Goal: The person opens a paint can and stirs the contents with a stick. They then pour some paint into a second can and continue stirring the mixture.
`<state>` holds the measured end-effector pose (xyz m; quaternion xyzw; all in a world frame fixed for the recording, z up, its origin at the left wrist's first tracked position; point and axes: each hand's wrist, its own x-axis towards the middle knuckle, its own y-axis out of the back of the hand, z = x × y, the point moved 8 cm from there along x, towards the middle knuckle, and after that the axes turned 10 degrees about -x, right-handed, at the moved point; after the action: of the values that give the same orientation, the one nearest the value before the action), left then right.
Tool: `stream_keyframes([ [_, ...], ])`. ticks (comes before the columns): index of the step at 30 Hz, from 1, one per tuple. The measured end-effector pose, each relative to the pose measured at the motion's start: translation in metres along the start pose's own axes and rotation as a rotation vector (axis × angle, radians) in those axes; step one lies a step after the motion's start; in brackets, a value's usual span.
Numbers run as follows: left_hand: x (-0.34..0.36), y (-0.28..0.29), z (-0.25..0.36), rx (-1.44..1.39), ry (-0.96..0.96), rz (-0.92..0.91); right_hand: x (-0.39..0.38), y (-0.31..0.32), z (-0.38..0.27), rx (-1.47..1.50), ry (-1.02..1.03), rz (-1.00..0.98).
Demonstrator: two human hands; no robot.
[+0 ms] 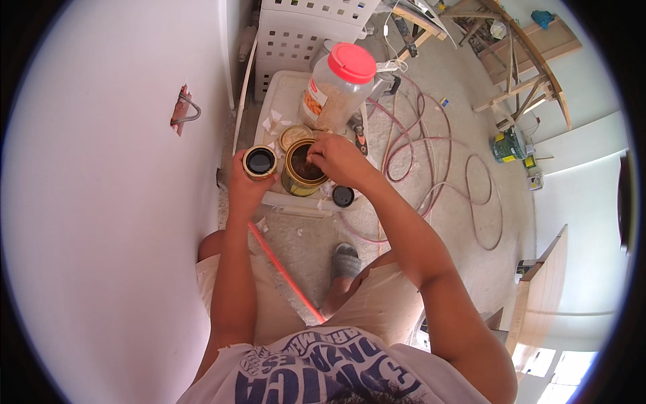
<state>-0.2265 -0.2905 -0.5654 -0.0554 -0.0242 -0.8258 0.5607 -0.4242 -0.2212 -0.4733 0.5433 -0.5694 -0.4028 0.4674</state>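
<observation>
My left hand (246,192) is wrapped round a small open can (260,162) with dark liquid inside, held upright at the left edge of a white plastic surface (286,91). Just right of it stands a larger open can (302,186) with a gold rim and brown contents. Over its mouth, my right hand (338,160) is closed in a pinch, fingertips dipping inside the rim. Whatever those fingers hold is hidden. Behind the larger can lies a round pale lid (294,137). A small round black-topped container (343,196) sits below my right wrist.
A clear jar (334,94) with a red lid stands behind the cans, beside a hand tool (360,138). White wall (121,202) rises close on the left. Reddish hoses (441,141) coil across the floor at right. An orange pole (286,269) slants between my legs.
</observation>
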Motion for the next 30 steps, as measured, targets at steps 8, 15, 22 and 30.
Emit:
stream_keyframes([
  [8,-0.007,-0.004,-0.021,0.082,0.031,-0.128,-0.002,0.003,-0.004,-0.183,0.009,0.018],
  [15,-0.009,-0.010,-0.027,0.002,0.140,-0.158,0.001,0.006,-0.004,-0.080,0.003,0.083],
  [22,-0.009,-0.007,-0.031,0.009,0.110,-0.210,0.003,0.008,-0.008,0.139,0.035,0.009],
  [30,-0.031,0.023,0.057,0.073,0.088,-0.177,-0.005,0.010,-0.004,0.027,0.066,-0.017],
])
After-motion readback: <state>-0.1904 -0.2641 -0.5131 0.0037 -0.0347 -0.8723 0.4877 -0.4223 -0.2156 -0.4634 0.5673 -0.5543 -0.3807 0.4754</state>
